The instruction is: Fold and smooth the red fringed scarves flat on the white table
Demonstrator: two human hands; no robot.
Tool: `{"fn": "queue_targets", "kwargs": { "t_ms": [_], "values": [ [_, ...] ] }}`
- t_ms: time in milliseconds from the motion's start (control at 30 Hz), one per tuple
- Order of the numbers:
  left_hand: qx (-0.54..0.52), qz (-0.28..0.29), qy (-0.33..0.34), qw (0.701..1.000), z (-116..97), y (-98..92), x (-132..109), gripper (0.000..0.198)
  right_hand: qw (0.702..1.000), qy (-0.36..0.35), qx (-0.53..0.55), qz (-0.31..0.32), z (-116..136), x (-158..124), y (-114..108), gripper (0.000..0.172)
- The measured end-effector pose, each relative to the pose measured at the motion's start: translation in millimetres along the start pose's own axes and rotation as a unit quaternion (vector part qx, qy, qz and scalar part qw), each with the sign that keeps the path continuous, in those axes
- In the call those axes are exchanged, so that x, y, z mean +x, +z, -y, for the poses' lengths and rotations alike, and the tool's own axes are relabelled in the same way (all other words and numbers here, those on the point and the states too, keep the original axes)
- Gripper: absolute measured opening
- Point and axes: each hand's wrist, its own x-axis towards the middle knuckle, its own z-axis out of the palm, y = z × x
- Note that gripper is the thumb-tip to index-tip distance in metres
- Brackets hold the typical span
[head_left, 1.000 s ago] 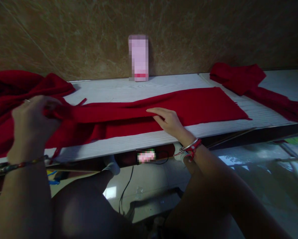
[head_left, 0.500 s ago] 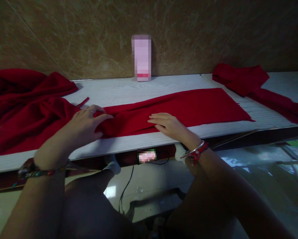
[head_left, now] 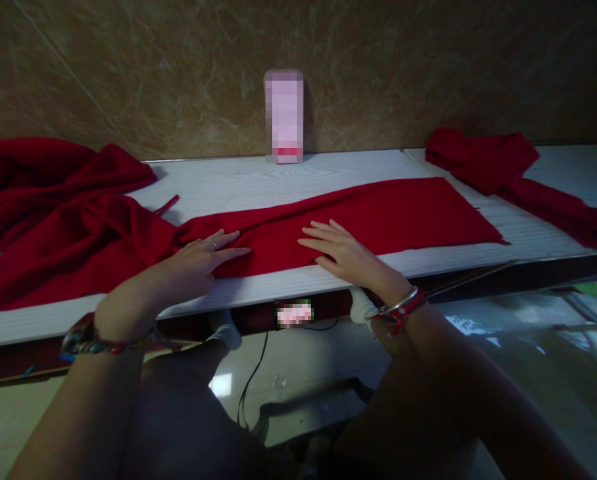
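A long piece of red fabric lies stretched along the white wood-grain tabletop, flat on the right and bunched toward the left. On its creased middle part rests my left hand, fingers spread and palm down. My right hand lies flat a little further right, its fingers spread over the near part of the fabric. Neither hand grips the cloth. Folds of red cloth are heaped at the left, beside my left wrist. Whether the heap and the stretched piece are one cloth I cannot tell.
Another crumpled red strip lies at the back right. A pink, blurred box-like object stands against the brown marbled wall. Below the table edge, a black cable hangs near my legs.
My left hand has moved right along the fabric, and its bent fingers have straightened and spread. My right hand's fingers have fanned out at nearly the same spot.
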Motion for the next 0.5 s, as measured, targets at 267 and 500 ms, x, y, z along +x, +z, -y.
{"fn": "queue_targets", "kwargs": {
  "t_ms": [267, 500],
  "values": [
    [0.013, -0.043, 0.084, 0.995, -33.2, 2.6, 25.4, 0.072, 0.993, 0.118, -0.017, 0.019, -14.9, -21.9, -7.1, 0.056],
    [0.026, -0.006, 0.091, 0.995, -10.5, -0.9, 24.9, 0.074, 0.996, 0.061, -0.031, 0.051, -22.8, -37.2, -14.5, 0.047]
  ]
}}
